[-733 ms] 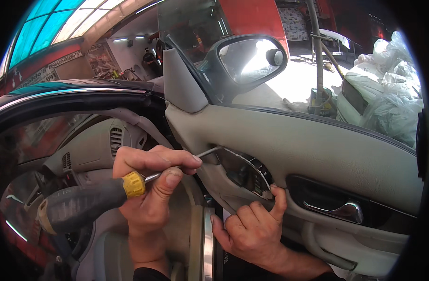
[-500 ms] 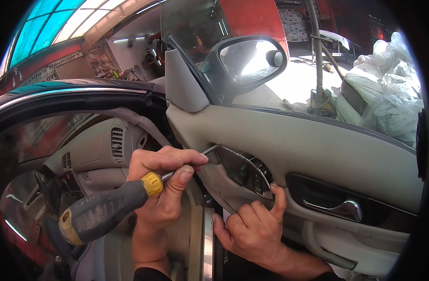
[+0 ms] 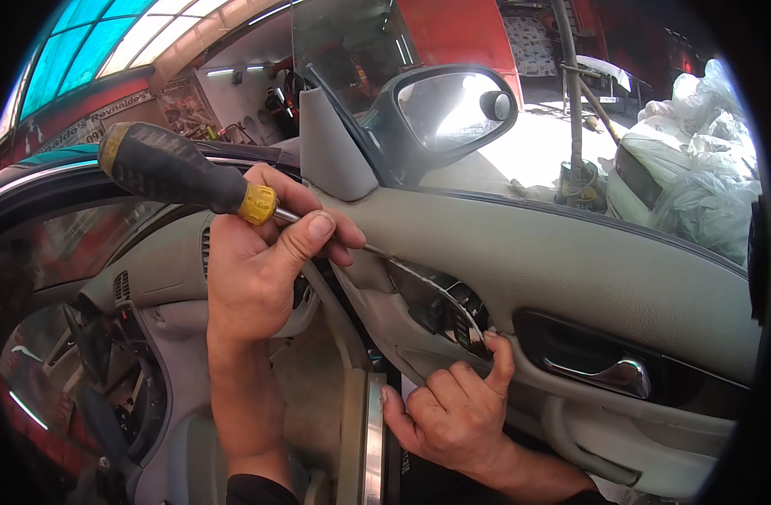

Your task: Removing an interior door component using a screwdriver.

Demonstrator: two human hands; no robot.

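My left hand (image 3: 268, 244) grips the metal shaft of a screwdriver (image 3: 179, 175), whose black and yellow handle points up and left. The shaft's tip reaches the upper left edge of a dark, curved switch panel (image 3: 436, 307) set in the grey car door panel (image 3: 604, 269). A thin pale edge shows along the switch panel's top, and a gap with dark parts shows beside it. My right hand (image 3: 457, 412) rests below, its thumb apart and index fingertip touching the panel's right end. The other fingers of that hand are curled, with nothing visible in them.
A chrome door handle (image 3: 600, 374) sits right of the switch panel. The side mirror (image 3: 453, 109) stands beyond the door's top edge. Left lies the car interior with a dashboard (image 3: 162, 295). Plastic-wrapped items (image 3: 697, 160) are heaped at far right, near a metal pole (image 3: 571, 93).
My left hand has moved up and slightly left, swinging the screwdriver's handle upward, so the shaft now slopes down toward the panel edge. My right hand stays almost in place.
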